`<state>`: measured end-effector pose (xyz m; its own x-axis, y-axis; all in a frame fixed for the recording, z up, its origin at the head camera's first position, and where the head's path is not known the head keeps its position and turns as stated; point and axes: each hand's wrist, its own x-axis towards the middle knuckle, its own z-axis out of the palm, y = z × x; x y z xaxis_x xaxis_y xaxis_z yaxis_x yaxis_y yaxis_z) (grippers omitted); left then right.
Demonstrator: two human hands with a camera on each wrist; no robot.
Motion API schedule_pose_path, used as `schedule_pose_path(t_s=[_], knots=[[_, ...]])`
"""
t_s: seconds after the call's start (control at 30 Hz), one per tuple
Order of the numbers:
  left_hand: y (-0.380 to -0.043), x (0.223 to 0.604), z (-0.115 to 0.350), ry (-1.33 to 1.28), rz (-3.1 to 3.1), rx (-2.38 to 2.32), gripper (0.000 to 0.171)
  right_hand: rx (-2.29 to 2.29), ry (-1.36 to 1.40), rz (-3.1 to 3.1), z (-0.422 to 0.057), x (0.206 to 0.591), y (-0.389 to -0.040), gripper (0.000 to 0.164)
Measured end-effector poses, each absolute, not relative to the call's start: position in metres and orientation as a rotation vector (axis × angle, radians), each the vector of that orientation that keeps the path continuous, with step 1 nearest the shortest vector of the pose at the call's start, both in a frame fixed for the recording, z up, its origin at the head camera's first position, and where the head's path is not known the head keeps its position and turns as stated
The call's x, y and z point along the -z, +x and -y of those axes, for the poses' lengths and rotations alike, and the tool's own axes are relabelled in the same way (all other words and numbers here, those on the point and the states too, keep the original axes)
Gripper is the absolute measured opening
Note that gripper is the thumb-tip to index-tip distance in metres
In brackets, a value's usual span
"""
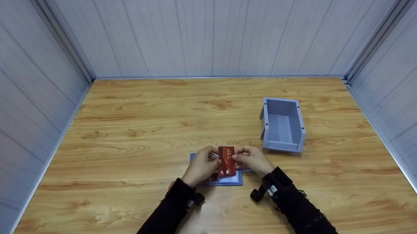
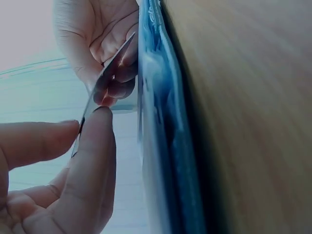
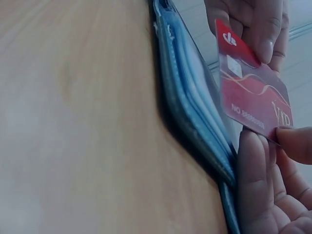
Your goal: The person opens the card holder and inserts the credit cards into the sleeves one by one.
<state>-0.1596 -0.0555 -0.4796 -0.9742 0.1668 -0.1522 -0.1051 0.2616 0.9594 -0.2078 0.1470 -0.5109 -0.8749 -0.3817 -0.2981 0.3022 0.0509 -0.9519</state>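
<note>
A red card lettered "VIP", with a chip and a thin gold wave, is held up between both hands. My left hand pinches one long side near the chip end. At the lettered end, my right hand grips a corner between thumb and fingers, plainest in the right wrist view, where the card faces the camera. Below lies a blue card wallet, spread on the table, with clear sleeves inside. Its layered, stitched edge shows in the right wrist view. The hands hide much of the wallet.
A grey open-front bin stands on the wood-grain table, beyond my right hand. Pale panel walls enclose the table at the back and both sides. A strapped-on camera juts from the right wrist.
</note>
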Motion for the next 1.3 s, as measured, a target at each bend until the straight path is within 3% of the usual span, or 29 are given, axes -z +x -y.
schedule_pose_path(t_s=[0.43,0.73,1.1,1.3], knots=[[-0.156,0.472,0.076,0.043,-2.406,-1.78,0.024,1.912,-0.064,-1.772,-0.147,0.509,-0.209,0.017],[-0.153,0.465,0.099,0.047,-2.467,-1.72,0.044,1.83,-0.172,-1.948,-0.15,0.504,-0.204,0.028],[-0.15,0.473,0.1,0.128,-2.546,-1.557,0.047,1.444,-0.296,-2.458,-0.154,0.498,-0.2,0.011],[-0.149,0.474,0.094,0.123,-2.581,-1.489,0.047,1.366,-0.392,-2.478,-0.155,0.5,-0.201,0.01]])
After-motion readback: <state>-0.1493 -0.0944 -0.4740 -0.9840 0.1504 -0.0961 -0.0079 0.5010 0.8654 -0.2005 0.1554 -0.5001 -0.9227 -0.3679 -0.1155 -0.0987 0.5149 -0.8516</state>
